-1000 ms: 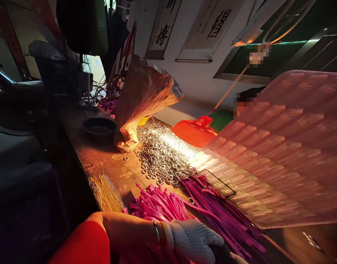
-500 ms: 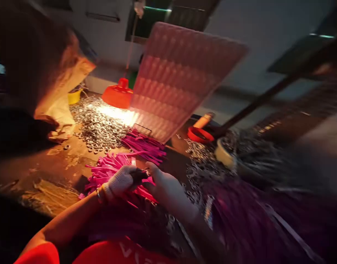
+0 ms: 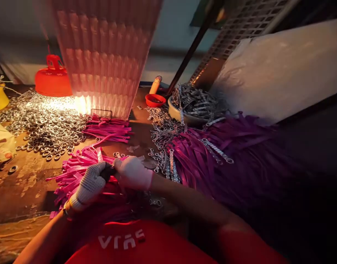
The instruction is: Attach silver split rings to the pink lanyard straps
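Note:
My left hand (image 3: pixel 88 185), in a white knit glove with dark fingertips, is closed over a pile of pink straps (image 3: pixel 72 170). A short light-pink strap end (image 3: pixel 99 154) stands up from its fingers. Fingertip to fingertip with it, my right hand (image 3: pixel 134 172), also in a white glove, is pinched closed. What lies between the right fingers is hidden. Beyond the hands lies a smaller bundle of purple straps (image 3: pixel 109 130). A few metal rings (image 3: pixel 119 155) rest just past the right hand.
Under a red lamp (image 3: pixel 53 80) spreads a heap of metal rings (image 3: pixel 51 128). A ribbed translucent panel (image 3: pixel 105 55) stands behind. To the right are a red bowl (image 3: pixel 155 101), a basin (image 3: pixel 175 112) of metal pieces, purple straps with metal ends (image 3: pixel 201 161) and a white sack (image 3: pixel 284 69).
The view has swung right, so lamp, panel and piles sit further left. Both hands stay together over the pink straps, and the white sack has come into clearer view.

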A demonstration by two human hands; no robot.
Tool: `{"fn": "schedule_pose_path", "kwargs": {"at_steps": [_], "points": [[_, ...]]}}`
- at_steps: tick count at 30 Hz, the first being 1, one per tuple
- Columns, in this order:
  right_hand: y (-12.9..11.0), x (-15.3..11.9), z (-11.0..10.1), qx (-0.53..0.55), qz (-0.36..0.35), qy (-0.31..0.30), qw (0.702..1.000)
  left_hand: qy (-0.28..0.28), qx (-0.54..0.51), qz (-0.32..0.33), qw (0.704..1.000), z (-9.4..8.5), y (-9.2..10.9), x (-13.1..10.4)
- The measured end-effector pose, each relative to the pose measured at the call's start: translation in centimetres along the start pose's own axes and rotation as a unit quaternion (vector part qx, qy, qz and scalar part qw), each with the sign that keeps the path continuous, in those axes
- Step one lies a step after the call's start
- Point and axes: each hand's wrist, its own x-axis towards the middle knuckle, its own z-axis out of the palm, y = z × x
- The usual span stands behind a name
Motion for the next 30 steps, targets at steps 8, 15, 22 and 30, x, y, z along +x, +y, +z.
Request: {"fn": "schedule_pose_path", "kwargs": {"at_steps": [8, 15, 22, 30], "points": [[0.0, -1.2, 0.4, 0.029, 0.024, 0.083, 0.996, -0.054, 0.003, -0.066, 0.996, -5.4, 1.9, 2.0], [8.7, -3.5, 1.2, 0.105, 0.192, 0.114, 0.969, 0.112, -0.166, -0.229, 0.953, -5.5, 0.8, 2.2], [15.3, -1.0, 7.5, 0.076, 0.437, -0.009, 0.896, -0.039, -0.481, -0.31, 0.819, -2.6, 2.5, 3.3], [14.6, -0.4, 10.5, 0.167, 0.394, 0.042, 0.903, -0.023, -0.421, -0.203, 0.884, -1.1, 1.1, 1.4]]}}
